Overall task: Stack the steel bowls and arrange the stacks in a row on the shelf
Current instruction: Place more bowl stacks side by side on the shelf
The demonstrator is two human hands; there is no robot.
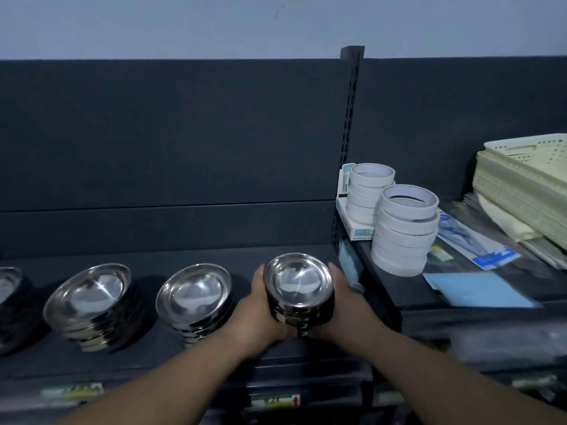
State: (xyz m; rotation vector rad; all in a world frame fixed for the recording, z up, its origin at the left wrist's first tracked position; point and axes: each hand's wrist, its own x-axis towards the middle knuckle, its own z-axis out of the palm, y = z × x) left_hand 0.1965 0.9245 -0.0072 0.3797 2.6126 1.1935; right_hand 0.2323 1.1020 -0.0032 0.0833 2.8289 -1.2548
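A stack of several steel bowls [299, 289] sits at the right end of the dark shelf [184, 256], gripped from both sides. My left hand [260, 305] curls round its left flank and my right hand [343, 299] round its right flank. To the left stand two more bowl stacks, one in the middle [194, 302] and one further left [89, 305]. Part of another bowl stack [9, 289] shows at the left edge. The stacks form a row along the shelf.
A slotted upright post [349, 148] divides the shelf from the right bay. There stand two piles of white tape rolls [402, 231], cream plastic baskets [527, 185], a blue sheet [478, 289] and packaged items. Price labels [276, 401] line the front edge.
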